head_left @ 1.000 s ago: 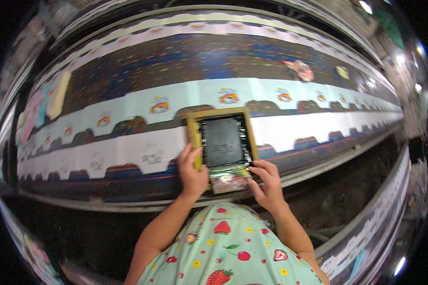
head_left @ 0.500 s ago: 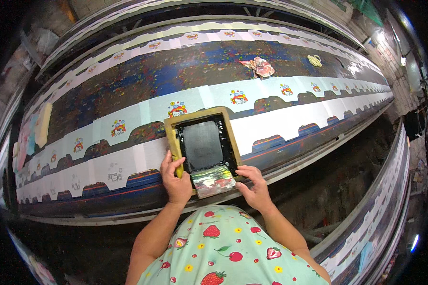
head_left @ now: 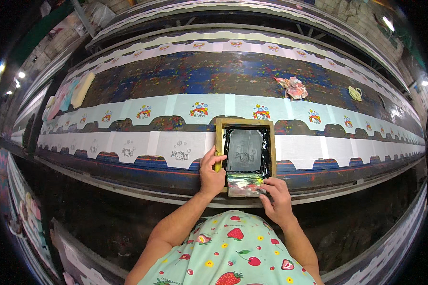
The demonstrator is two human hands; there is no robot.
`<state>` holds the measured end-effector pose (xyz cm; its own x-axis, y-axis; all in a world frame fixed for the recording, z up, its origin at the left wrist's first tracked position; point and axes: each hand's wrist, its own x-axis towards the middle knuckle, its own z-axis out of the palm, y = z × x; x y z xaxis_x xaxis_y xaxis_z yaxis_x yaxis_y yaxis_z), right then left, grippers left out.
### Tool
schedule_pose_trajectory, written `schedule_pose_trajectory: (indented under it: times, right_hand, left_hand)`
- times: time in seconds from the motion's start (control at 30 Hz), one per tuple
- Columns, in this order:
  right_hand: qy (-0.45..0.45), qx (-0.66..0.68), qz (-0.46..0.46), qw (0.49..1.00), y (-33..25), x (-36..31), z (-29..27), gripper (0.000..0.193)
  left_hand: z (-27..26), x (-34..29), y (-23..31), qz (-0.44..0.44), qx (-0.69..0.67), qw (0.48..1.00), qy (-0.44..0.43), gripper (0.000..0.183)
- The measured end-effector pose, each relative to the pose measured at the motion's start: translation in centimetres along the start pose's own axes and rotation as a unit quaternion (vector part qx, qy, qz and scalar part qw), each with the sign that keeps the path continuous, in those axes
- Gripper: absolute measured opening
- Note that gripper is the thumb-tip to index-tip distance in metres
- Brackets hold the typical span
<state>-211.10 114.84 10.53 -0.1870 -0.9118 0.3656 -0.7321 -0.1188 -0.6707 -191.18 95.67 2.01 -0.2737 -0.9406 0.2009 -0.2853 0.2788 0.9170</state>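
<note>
View from above of a person at a long printing table (head_left: 214, 78) whose dark top is spattered with paint. A small wooden frame (head_left: 245, 124) with a dark mesh screen lies flat on a strip of white fabric (head_left: 142, 145) along the table's near edge. The left hand (head_left: 210, 174) grips the frame's left rail near its lower corner, fingers curled over the wood. The right hand (head_left: 276, 198) sits at the frame's lower right corner, fingertips pinching the end of a paint-smeared squeegee (head_left: 245, 185) lying across the frame's near end. Left of the frame the strip carries outline cartoon prints. Beyond the frame runs a second strip (head_left: 185, 107) with coloured prints. Far right of the frame a crumpled rag (head_left: 293, 87) lies on the bare tabletop
</note>
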Motion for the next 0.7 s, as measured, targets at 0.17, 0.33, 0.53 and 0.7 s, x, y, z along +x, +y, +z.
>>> schedule_pose_trajectory:
  times: [0.17, 0.33, 0.53, 0.7]
  right_hand:
    - [-0.101, -0.054, -0.089, 0.989, -0.7, 2.2, 0.3, 0.046]
    - [-0.141, -0.134, -0.13, 0.972, -0.8, 4.1, 1.7, 0.049]
    - [-0.275, -0.114, -0.106, 0.949, 0.9, 8.2, -0.6, 0.037]
    - [-0.362, -0.07, -0.038, 0.929, 4.2, 15.0, -1.1, 0.027]
  left_hand:
    - [-0.2, 0.2, -0.3, -0.018, -0.001, 1.0, -0.009, 0.049]
    - [0.0, 0.2, -1.1, -0.016, -0.009, 1.0, 0.0, 0.05]
    - [-0.2, 0.6, -2.0, -0.057, -0.051, 0.997, -0.016, 0.055]
    - [-1.6, 1.9, -1.2, -0.156, -0.112, 0.979, -0.069, 0.059]
